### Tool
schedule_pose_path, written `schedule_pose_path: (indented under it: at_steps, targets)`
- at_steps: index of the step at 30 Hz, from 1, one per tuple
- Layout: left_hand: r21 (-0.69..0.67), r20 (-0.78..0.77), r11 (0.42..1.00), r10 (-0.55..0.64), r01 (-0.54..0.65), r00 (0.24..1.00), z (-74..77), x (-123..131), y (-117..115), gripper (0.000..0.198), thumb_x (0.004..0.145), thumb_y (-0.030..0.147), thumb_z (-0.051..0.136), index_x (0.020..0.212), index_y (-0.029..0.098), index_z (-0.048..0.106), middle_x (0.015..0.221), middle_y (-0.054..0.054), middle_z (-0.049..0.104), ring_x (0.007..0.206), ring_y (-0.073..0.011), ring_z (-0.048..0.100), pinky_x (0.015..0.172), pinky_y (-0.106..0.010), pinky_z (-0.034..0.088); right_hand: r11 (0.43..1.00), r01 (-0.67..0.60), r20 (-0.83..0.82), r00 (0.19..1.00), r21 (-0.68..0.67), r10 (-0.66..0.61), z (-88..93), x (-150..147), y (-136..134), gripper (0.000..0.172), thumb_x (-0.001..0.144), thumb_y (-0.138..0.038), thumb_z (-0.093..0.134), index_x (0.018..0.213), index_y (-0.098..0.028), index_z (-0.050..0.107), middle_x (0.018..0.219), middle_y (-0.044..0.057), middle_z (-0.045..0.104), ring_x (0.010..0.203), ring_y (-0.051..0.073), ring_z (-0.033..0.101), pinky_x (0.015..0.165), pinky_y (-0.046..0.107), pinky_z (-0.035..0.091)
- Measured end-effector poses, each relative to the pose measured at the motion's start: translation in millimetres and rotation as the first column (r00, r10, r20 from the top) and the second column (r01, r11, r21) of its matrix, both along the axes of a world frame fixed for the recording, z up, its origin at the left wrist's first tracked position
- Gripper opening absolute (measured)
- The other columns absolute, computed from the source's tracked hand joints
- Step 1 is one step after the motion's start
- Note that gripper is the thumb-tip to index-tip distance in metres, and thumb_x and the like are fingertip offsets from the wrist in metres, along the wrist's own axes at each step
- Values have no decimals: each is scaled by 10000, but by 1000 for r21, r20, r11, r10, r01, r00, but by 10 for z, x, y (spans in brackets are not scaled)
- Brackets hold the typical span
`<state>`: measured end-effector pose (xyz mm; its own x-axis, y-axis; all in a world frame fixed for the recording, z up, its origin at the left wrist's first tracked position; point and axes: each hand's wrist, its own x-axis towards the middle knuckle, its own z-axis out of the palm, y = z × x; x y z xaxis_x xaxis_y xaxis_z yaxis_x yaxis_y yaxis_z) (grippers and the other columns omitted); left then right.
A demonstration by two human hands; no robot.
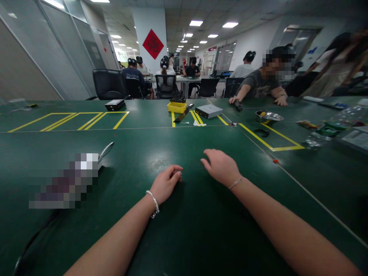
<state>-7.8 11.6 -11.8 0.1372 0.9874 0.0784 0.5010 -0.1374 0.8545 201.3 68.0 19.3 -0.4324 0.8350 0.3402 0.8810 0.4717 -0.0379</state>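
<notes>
My left hand (166,184) hangs loosely curved over the green table (178,234), its thumb a little apart from the fingers and nothing visible in its grasp. A beaded bracelet (154,203) circles that wrist, and something small and shiny, perhaps a ring, shows at the fingers. To the right, my right hand (221,166) has its thumb and fingers apart and holds nothing. It wears a thin bracelet (235,182). Whether either hand touches the tabletop, I cannot tell. Nearest on the left lies a blurred-out oblong object (69,180) with a cable (106,150).
Beyond my hands are a yellow tray (176,107) with dark items, a grey box (209,111), a black box (115,104) and yellow tape outlines. On the right are a metal bowl (268,116) and plastic bottle (330,130). A person (258,84) opposite grips a dark object.
</notes>
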Motion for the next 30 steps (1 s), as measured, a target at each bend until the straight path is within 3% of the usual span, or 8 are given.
schedule_pose_path:
  at_steps: [2, 5, 7, 9, 16, 22, 25, 30]
  targets:
    - [-4, 1, 1000, 15, -15, 1000, 18, -3, -1, 279, 819, 347, 374, 985, 198, 541, 703, 15, 573, 667, -131, 537, 636, -249, 404, 956, 290, 61, 954, 51, -293, 4, 366, 200, 324, 818, -346, 378, 1024, -135, 511, 969, 161, 530, 908, 249, 479, 730, 359, 390]
    - [-13, 11, 1000, -2, 2, 1000, 35, -7, 2, 296, 820, 353, 368, 986, 204, 562, 718, 13, 570, 681, -132, 537, 643, -249, 405, 785, 618, 127, 782, -37, -610, -86, 1014, 446, 406, 778, -388, 403, 1075, -134, 513, 1059, 218, 479, 970, 340, 449, 698, 451, 395]
    - [-16, 22, 1000, -5, 5, 1000, 35, -8, 6, 311, 821, 362, 363, 1000, 206, 563, 722, 11, 572, 691, -135, 540, 654, -254, 408, 655, 741, 164, 672, -148, -722, -172, 1391, 553, 422, 763, -360, 396, 1092, -128, 521, 1076, 250, 470, 945, 373, 468, 639, 472, 407]
    - [-15, 32, 1000, 5, -4, 999, 29, -8, 10, 320, 820, 368, 365, 1019, 205, 556, 727, 9, 573, 700, -137, 542, 667, -258, 411, 577, 783, 195, 619, -234, -761, -243, 1639, 624, 409, 743, -296, 392, 1075, -110, 544, 1031, 266, 501, 882, 367, 509, 589, 459, 421]
    - [15, 43, 999, 44, -45, 998, 1, 2, 14, 309, 803, 336, 417, 1052, 187, 522, 793, -5, 560, 727, -129, 528, 692, -256, 415, 583, 780, 218, 624, -227, -750, -239, 1671, 651, 354, 701, -179, 397, 949, -59, 620, 972, 243, 550, 877, 323, 529, 637, 406, 445]
    - [35, 6, 998, 44, -44, 999, -16, 2, 8, 299, 792, 316, 439, 1048, 189, 528, 787, -3, 557, 723, -127, 524, 681, -254, 416, 446, 863, 149, 486, -237, -861, -218, 1864, 564, 455, 771, -276, 355, 1167, -101, 494, 1170, 262, 409, 1042, 380, 397, 684, 447, 393]
    - [25, -15, 999, 37, -37, 999, 10, 7, -3, 297, 793, 316, 438, 1047, 192, 528, 786, -3, 563, 723, -129, 528, 680, -256, 419, 466, 827, 176, 533, -314, -827, -260, 2006, 583, 445, 764, -237, 375, 1139, -37, 506, 1093, 288, 458, 979, 355, 451, 671, 406, 377]
    - [14, -27, 999, 35, -35, 999, 27, 7, -6, 296, 790, 308, 443, 1053, 201, 525, 799, -4, 564, 724, -130, 531, 683, -259, 422, 482, 833, 185, 537, -272, -823, -256, 2031, 620, 362, 732, -149, 393, 987, 24, 583, 995, 280, 515, 910, 322, 495, 641, 361, 373]
